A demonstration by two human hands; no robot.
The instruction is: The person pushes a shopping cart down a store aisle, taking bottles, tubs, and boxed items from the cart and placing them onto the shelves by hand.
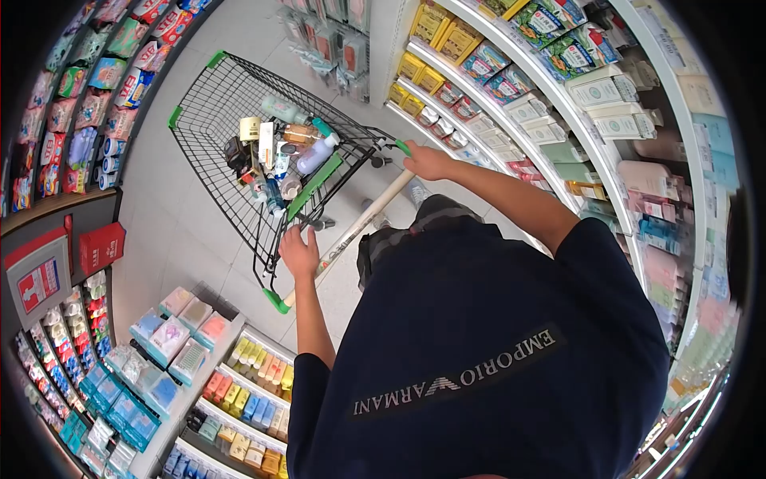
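Observation:
A black wire shopping cart [209, 104] with green corners stands ahead of me. Its pale handle bar [363, 217] runs at a slant between my arms. My right hand [427, 162] is wrapped around the bar's far end, by the green end piece. Across the near part of the bar reaches my left hand [298, 253], fingers stretched toward the basket's rear edge and apparently holding nothing. Inside the cart lie a pale green bottle [283, 109], a light-coloured bottle [317, 155], a white box [266, 143], a cream tub [250, 128] and several other containers.
Curved-looking shelves [511, 96] of packaged goods line the right side. Snack-like bright packs fill a rack [96, 96] at left. A low display [171, 343] with boxed packs stands at lower left, near the cart's corner. Hanging packs [335, 48] are beyond the cart.

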